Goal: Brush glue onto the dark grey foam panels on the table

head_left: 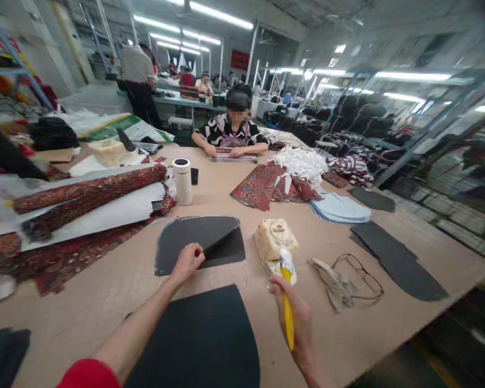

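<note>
With its fingers closed, my left hand point(189, 262) pinches the edge of a dark grey sheet point(198, 237), whose right part is lifted and folded over. My right hand point(297, 310) grips a paintbrush point(288, 302) by its yellow handle. Its white-coated bristles touch the front of a cream, glue-crusted tub point(275, 240). Close to me, below both hands, lies a larger dark green-black panel point(202, 339), partly covered by my left forearm.
Patterned fabric rolls point(92, 199) and a white flask point(182, 182) stand on the left. Eyeglasses point(361, 277) on a crumpled cloth, dark panels point(400, 261), light blue pieces point(339, 207) and white scraps point(301, 164) lie right. A co-worker point(234, 126) sits opposite.
</note>
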A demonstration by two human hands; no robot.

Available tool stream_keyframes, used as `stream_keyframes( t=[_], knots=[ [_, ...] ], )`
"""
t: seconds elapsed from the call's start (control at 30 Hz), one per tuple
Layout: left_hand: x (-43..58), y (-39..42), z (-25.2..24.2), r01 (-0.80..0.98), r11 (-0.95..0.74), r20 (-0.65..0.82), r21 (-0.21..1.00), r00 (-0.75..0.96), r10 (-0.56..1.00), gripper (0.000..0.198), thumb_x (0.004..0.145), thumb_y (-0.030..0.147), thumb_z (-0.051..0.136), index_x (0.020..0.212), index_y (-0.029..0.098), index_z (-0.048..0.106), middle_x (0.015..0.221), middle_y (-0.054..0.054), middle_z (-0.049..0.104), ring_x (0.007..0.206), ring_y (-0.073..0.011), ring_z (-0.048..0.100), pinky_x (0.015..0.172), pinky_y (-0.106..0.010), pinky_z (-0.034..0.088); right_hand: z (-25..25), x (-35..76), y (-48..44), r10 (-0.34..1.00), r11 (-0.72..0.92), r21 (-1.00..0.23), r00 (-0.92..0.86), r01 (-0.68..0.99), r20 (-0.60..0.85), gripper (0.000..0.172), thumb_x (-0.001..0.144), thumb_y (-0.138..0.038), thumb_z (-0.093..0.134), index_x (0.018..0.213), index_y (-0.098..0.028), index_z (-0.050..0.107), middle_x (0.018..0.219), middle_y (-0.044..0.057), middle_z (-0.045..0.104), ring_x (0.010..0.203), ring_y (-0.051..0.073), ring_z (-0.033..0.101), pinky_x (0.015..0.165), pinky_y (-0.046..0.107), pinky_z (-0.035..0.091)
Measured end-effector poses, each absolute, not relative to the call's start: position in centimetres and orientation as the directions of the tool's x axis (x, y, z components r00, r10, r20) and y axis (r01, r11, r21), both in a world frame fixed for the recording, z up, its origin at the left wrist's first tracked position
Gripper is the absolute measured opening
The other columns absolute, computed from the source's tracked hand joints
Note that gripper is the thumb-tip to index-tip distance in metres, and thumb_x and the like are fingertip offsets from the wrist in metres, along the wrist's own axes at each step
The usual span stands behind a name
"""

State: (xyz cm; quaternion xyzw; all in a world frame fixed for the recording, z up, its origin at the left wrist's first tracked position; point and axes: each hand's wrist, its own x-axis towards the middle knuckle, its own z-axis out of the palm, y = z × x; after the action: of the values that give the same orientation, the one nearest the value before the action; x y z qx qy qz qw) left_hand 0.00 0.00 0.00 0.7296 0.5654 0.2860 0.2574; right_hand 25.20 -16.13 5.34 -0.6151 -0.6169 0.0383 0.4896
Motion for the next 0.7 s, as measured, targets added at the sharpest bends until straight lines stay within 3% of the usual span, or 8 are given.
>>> stream_keyframes(
  t=[0.23,0.37,0.53,0.7],
  knots=[
    [-0.3,0.4,0.8,0.632,-0.258,0.182,0.731,0.183,0.966,0.008,0.072,0.02,0.048,0.07,0.019,0.055,0.069,0.0,0.055,0.068,-0.0175,0.052,0.067,-0.03,0.04,4.7,26.8,-17.3,0.862,0.209,-0.744,0.24,0.635,0.446,0.025,0.092,-0.03,0.044,0.113,-0.023,0.057,0.087,0.004,0.068,0.078,0.017,0.067,0.071,0.028,0.054],
    [-0.3,0.5,1.5,0.614,-0.272,0.232,0.741,0.147,0.962,0.011,0.073,0.024,0.046,0.072,0.02,0.056,0.074,-0.003,0.057,0.072,-0.0188,0.054,0.07,-0.032,0.041,2.7,24.4,-15.9,0.871,0.276,-0.748,0.171,0.604,0.46,0.024,0.092,-0.03,0.043,0.108,-0.022,0.058,0.109,0.009,0.065,0.099,0.021,0.063,0.083,0.034,0.053],
    [-0.6,0.7,3.1,0.586,-0.297,0.309,0.754,0.082,0.947,0.014,0.075,0.028,0.045,0.075,0.02,0.057,0.079,-0.004,0.058,0.075,-0.0195,0.055,0.071,-0.033,0.044,0.7,21.4,-11.1,0.882,0.329,-0.645,0.02,0.69,0.471,0.024,0.091,-0.024,0.042,0.108,-0.022,0.059,0.118,0.011,0.061,0.107,0.022,0.058,0.088,0.039,0.049],
    [-0.7,0.8,4.1,0.57,-0.31,0.344,0.761,0.049,0.938,0.013,0.074,0.027,0.048,0.072,0.02,0.059,0.078,-0.003,0.06,0.076,-0.0193,0.057,0.07,-0.032,0.047,-1.4,19.7,-5.6,0.921,0.323,-0.441,-0.171,0.837,0.35,0.028,0.088,-0.01,0.039,0.108,-0.018,0.057,0.123,0.013,0.056,0.104,0.02,0.056,0.086,0.031,0.044]
  ],
)
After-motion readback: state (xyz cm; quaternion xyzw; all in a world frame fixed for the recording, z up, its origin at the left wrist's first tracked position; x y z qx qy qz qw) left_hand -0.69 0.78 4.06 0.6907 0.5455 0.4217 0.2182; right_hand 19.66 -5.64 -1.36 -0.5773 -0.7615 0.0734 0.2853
